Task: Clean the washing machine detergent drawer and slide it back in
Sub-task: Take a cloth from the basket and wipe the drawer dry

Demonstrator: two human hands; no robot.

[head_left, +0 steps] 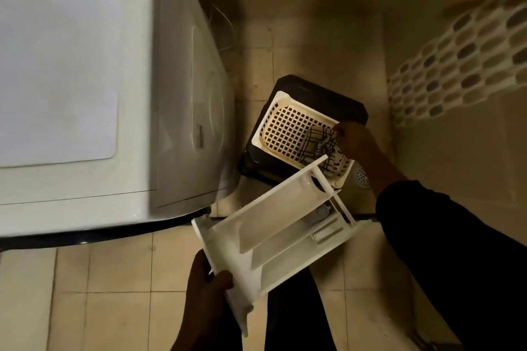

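Up and left of my fingers stands the washing machine [85, 94], well apart from the detergent drawer [273, 236], which is out of it and held in the air above the tiled floor. My left hand [205, 288] grips the drawer's near end, thumb over the edge, with the open compartments facing me, I judge for wiping. It is white plastic with dividers; I can make out no residue. Beyond it a lattice basket [263, 134] sits on a dark stool [353, 111]. My right hand [353, 139] pinches the checked cloth [319, 139] lying inside, presumably to lift it for cleaning.
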